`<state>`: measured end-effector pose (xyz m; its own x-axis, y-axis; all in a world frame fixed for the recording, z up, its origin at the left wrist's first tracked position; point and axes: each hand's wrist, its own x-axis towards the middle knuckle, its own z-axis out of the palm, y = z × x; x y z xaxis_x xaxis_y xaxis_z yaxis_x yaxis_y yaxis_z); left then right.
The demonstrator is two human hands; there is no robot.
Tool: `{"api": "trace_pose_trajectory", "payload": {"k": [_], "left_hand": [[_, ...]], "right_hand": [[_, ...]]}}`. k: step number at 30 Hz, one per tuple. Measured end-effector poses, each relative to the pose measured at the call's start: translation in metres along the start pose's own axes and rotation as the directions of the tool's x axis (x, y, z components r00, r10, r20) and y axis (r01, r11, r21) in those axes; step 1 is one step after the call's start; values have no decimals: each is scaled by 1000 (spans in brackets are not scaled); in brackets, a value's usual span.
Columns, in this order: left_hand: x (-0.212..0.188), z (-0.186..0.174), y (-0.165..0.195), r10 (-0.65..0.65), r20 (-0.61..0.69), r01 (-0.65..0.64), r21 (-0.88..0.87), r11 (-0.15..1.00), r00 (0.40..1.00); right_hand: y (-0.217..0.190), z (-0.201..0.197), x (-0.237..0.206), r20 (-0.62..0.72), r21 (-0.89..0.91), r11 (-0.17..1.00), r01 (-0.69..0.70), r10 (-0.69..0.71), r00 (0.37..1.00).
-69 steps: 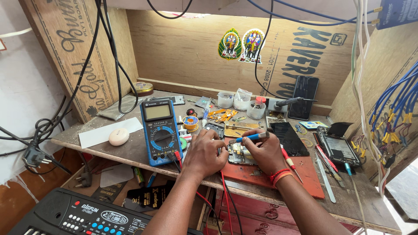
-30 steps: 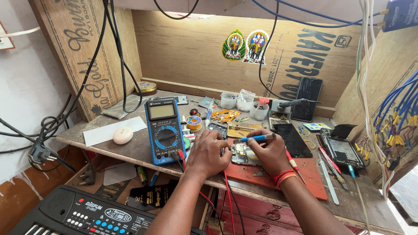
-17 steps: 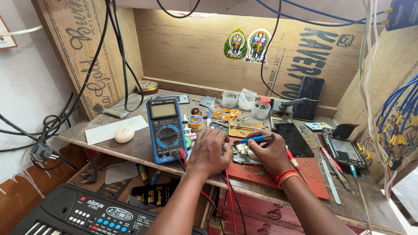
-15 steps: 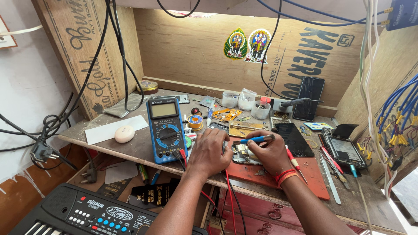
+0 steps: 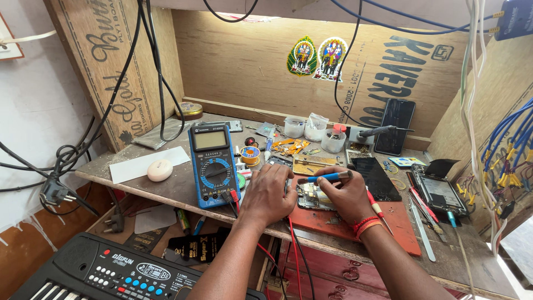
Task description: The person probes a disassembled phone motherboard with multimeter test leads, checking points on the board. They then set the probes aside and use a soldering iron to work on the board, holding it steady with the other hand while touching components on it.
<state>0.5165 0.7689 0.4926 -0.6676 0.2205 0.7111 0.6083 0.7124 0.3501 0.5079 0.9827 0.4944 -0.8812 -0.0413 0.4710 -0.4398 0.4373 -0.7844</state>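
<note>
Little changed over the last two seconds: both hands stayed on the opened phone circuit board (image 5: 312, 195), which sat just right of the blue digital multimeter (image 5: 214, 165), on the red mat's (image 5: 388, 225) left end. So work was mid-step. Left hand (image 5: 268, 193) lay curled over the board's left edge; its grip was hidden. Right hand (image 5: 345, 194) was closed around a blue-handled screwdriver (image 5: 328, 177), right of the multimeter.

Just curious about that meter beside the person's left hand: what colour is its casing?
The multimeter has a blue casing with a dark face, seen clearly in the head view, just beside the left hand.
</note>
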Motion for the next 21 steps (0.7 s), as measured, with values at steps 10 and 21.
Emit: {"api": "trace_pose_trajectory", "payload": {"k": [10, 21], "left_hand": [[0, 2, -2, -12, 53, 10, 30, 999, 999], [-1, 4, -4, 1, 56, -1, 3, 1000, 998]], "right_hand": [[-2, 0, 2, -69, -6, 999, -39, 38, 997], [-3, 1, 1, -93, -38, 998, -59, 55, 994]]}}
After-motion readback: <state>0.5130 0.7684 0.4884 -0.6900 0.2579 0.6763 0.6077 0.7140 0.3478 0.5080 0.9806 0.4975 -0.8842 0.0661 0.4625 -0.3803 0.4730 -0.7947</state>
